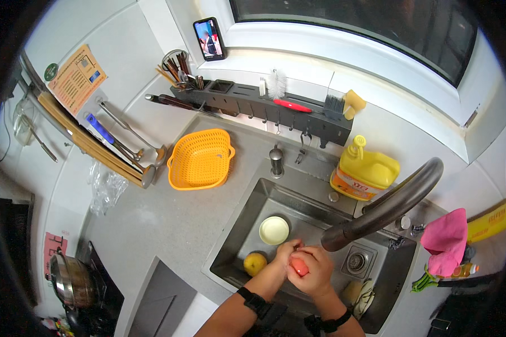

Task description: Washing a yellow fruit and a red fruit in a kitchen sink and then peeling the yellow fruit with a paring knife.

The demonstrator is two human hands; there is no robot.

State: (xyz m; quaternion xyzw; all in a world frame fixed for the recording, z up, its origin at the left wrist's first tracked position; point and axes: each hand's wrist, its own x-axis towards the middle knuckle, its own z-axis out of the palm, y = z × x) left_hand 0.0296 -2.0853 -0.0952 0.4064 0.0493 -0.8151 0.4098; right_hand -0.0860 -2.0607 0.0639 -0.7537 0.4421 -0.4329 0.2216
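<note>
Both hands are over the steel sink (274, 190), cupped together around a red, shiny round object (298, 267), perhaps a tomato. My right hand (316, 263) wraps its outer side, while my left hand (286, 252) presses against it from the left. The fingers cover most of it. Behind my left hand, a small pale bowl (274, 231) lies on the sink floor. A yellow round fruit (255, 264) rests in the sink beside my left forearm. The dark faucet spout (341, 234) hangs just to the right, above my right hand; I cannot tell whether water runs.
An orange plastic basket (200, 162) stands on the counter left of the sink. A yellow detergent jug (364, 168) is behind the faucet. A cloth (364, 298) lies near the drain (356, 261). A pink cloth (447, 242) hangs at the right; a pot (69, 280) stands lower left.
</note>
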